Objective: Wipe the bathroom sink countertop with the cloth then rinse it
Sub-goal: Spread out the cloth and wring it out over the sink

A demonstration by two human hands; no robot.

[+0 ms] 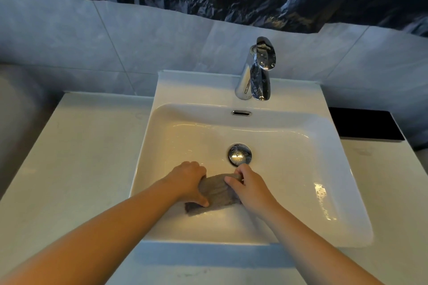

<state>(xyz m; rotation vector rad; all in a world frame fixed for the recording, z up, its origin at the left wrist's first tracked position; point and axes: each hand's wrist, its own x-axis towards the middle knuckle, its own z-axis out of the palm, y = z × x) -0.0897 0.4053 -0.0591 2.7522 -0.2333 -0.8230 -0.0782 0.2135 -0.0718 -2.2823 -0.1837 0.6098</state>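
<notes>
The counter (76, 169) spreads pale around the white sink (289, 192), with the tap (257, 71) at 12 o'clock. In the basin, toward 6 o'clock from the drain (239, 154), lies the bunched grey cloth (217, 192). The left hand (187, 180) clenches its 9 o'clock end; the right hand (250, 186) clenches its 3 o'clock end.

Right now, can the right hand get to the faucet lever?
Probably yes, once it lets go. The right hand is gripping the grey cloth with the left hand in the basin. Nothing stands between it and the faucet lever.
</notes>
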